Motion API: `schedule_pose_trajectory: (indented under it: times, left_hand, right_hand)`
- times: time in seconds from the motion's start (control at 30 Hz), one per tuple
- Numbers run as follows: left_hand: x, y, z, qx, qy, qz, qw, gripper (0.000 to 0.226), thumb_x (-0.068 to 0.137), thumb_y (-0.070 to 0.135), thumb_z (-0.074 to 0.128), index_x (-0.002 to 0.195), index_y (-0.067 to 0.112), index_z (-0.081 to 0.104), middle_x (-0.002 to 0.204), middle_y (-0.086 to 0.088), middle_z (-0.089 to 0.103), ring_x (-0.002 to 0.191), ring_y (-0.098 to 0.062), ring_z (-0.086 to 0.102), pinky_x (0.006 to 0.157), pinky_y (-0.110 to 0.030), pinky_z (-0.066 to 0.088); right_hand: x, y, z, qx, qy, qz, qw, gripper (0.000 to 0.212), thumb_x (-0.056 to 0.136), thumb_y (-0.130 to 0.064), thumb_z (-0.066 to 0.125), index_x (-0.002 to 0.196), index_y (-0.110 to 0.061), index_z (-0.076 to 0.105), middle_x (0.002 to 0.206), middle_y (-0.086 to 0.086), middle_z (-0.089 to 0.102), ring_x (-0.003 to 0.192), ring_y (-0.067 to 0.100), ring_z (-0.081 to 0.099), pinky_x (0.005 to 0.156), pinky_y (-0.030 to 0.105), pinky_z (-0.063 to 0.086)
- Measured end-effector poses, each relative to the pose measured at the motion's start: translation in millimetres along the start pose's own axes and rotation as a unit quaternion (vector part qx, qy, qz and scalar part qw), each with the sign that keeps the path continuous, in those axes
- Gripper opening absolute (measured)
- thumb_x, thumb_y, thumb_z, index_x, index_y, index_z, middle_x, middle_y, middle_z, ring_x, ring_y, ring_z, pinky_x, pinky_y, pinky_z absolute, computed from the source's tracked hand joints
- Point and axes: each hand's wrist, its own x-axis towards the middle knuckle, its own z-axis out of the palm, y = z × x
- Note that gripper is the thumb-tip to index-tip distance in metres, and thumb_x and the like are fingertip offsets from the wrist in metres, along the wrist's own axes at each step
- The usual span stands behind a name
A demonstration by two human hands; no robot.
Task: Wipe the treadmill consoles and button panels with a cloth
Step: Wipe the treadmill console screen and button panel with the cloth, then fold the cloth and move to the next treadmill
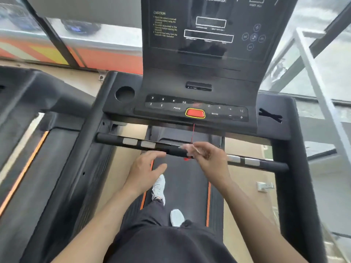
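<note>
Around: handlebar [144, 144] crosses below button panel [195, 108]; red cord [193, 133] hangs down to it | cloth [188, 149]: small, pale pink, crumpled, on handlebar | right hand [210, 158] pinches cloth | left hand [146, 171] relaxed, fingers spread, holding nothing

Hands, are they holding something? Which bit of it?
The right hand pinches a small pale cloth at its near end between its fingers. The left hand holds nothing.

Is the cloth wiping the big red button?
No, the right hand holds the cloth down by the handlebar, well below the red button.
</note>
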Motion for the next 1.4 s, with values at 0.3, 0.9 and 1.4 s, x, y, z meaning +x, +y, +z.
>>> schedule_pose_trajectory:
  times: [0.3, 0.9, 1.4]
  left_hand:
    - [-142.7, -0.6, -3.8, -0.174, 0.093, -0.117, 0.973, 0.033, 0.081, 0.037, 0.075, 0.114, 0.030, 0.075, 0.113, 0.010, 0.075, 0.109, -0.010, 0.069, 0.100, -0.037, 0.054]
    - [-498.5, -126.7, 0.0, -0.373, 0.425, -0.283, 0.775, 0.027, 0.098, 0.006, 0.064, 0.074, -0.001, 0.056, 0.054, 0.018, 0.058, 0.053, 0.003, 0.049, 0.056, -0.013, 0.038]
    - [-648.7, -274.4, -67.8, -0.415, 0.602, -0.361, 0.578, 0.014, 0.096, 0.014, 0.070, 0.090, 0.001, 0.069, 0.083, -0.003, 0.072, 0.078, -0.010, 0.067, 0.068, -0.022, 0.059]
  right_hand:
    - [-76.3, -28.7, 43.1, 0.085, -0.288, -0.046, 0.953, 0.021, 0.092, -0.004, 0.071, 0.095, -0.024, 0.073, 0.088, -0.009, 0.074, 0.082, 0.003, 0.065, 0.077, 0.017, 0.050]
    - [-321.3, -68.3, 249.7, -0.173, -0.547, -0.165, 0.802, 0.020, 0.094, -0.015, 0.071, 0.078, -0.027, 0.065, 0.074, -0.006, 0.069, 0.065, 0.005, 0.060, 0.061, 0.016, 0.046]
    - [-442.8, -127.0, 431.3, -0.076, -0.560, -0.035, 0.825, 0.010, 0.097, 0.002, 0.057, 0.095, -0.002, 0.066, 0.087, 0.019, 0.075, 0.069, 0.028, 0.074, 0.062, 0.040, 0.063]
